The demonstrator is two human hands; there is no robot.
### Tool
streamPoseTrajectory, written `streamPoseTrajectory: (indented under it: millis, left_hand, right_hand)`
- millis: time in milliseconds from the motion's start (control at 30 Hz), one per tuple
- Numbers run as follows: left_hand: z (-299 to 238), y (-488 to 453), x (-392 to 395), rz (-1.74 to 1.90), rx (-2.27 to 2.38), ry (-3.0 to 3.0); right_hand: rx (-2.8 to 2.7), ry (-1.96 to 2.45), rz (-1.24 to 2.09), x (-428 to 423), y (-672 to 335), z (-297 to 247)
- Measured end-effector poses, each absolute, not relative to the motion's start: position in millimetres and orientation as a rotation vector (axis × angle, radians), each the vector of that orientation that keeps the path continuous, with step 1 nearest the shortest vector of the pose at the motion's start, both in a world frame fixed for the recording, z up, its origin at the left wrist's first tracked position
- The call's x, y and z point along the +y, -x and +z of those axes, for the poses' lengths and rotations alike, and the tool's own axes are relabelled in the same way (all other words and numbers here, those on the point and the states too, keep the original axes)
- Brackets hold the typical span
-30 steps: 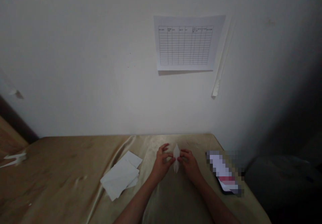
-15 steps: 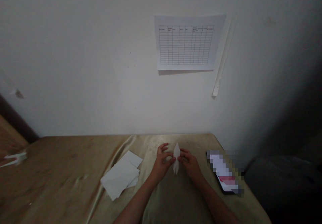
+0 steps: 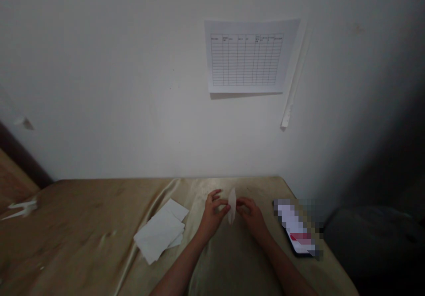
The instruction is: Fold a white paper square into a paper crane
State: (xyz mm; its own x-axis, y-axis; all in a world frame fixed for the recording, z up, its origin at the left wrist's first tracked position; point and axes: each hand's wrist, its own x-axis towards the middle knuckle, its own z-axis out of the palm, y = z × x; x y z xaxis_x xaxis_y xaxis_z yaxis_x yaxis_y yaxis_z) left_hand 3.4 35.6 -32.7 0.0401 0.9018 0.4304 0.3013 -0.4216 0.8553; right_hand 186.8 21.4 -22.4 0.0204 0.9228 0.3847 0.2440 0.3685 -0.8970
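Observation:
A small piece of folded white paper (image 3: 232, 204), narrow and pointed at the top, stands upright between my two hands above the cloth. My left hand (image 3: 213, 215) pinches its left side between thumb and index finger, with the other fingers raised apart. From the other side, my right hand (image 3: 252, 216) is closed at the paper's right edge; its fingertips are partly hidden behind the paper. A loose stack of white paper sheets (image 3: 159, 234) lies on the cloth to the left of my left forearm.
The table (image 3: 83, 243) wears a shiny gold-brown cloth with folds. A phone (image 3: 297, 231), partly blurred out, lies near the right edge. White scraps (image 3: 23, 208) are at the far left. A printed table sheet (image 3: 247, 59) hangs on the wall behind.
The folded paper has turned slightly between my fingers, so its lower points now look less spread. My right thumb has shifted on its right edge. Both hands stay almost in place.

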Motion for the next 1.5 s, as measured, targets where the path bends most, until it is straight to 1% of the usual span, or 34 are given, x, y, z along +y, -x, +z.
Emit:
streamPoseTrajectory:
  millis: [400,533,1000,1267,1500]
  left_hand:
    - [-23,-4,30,1.426,1.263,-1.790]
    - [-18,-6,26,1.384,1.306,-1.850]
    - [-21,-11,23,1.405,1.326,-1.931]
    - [-19,-14,20,1.479,1.393,-1.904]
    - [-22,-14,19,1.402,1.381,-2.009]
  right_hand:
    - [-1.455,1.184,0.678,22,-188,-25]
    - [-1.446,1.161,0.646,22,-187,-24]
    - [-1.483,1.168,0.606,18,-182,-32]
    - [-1.481,1.201,0.439,18,-180,-35]
    - [-1.475,1.197,0.458,19,-181,-35]
